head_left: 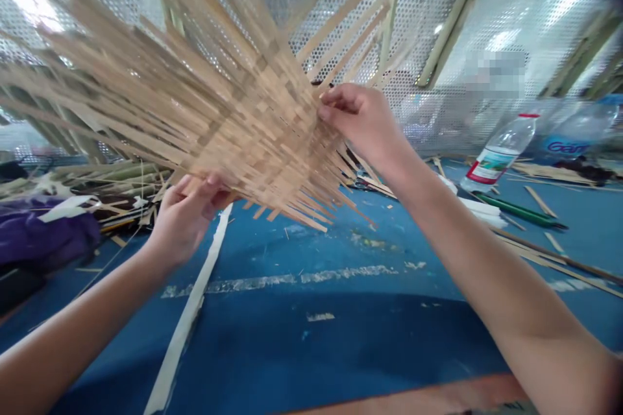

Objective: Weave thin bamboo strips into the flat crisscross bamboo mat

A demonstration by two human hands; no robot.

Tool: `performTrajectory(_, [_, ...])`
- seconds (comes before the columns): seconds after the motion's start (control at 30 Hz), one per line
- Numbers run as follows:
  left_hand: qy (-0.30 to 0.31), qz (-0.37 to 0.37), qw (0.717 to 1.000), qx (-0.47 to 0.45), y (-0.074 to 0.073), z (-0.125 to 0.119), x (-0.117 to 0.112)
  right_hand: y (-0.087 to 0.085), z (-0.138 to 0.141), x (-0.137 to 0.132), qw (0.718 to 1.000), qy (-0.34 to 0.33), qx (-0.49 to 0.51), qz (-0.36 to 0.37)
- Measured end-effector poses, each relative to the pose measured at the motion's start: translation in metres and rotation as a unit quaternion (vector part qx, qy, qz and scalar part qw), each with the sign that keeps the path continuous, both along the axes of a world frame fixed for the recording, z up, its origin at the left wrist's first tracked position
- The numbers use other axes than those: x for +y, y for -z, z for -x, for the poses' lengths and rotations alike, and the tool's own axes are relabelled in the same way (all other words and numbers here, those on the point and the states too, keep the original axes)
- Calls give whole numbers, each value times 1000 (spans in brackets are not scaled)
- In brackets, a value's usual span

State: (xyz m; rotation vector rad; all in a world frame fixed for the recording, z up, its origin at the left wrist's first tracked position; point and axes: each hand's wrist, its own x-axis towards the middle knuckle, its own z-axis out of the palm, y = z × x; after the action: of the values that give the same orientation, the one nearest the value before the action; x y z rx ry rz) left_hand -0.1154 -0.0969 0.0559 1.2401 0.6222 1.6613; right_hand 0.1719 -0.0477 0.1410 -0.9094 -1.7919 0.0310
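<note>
A woven bamboo mat of thin pale strips is held tilted up off the blue floor, loose strip ends fanning out to the upper left and top. My left hand grips its lower edge, fingers curled around the strips. At the mat's right side, my right hand has its fingers pinched on the woven strips.
The blue floor carries a long white strip, scattered bamboo slivers, a lying plastic bottle and a green stick at right. Purple cloth and bamboo offcuts lie at left. Perforated mesh panels stand behind.
</note>
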Motion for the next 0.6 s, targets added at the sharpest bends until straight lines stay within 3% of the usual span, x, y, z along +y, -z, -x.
performTrajectory(0.27, [-45,22,999,-3,1,-2,-3,19,11,2,1000,-5,-5,21])
performTrajectory(0.6, [-74,57,995,-18,2,-5,-5,22,22,-8,1000,13,6,17])
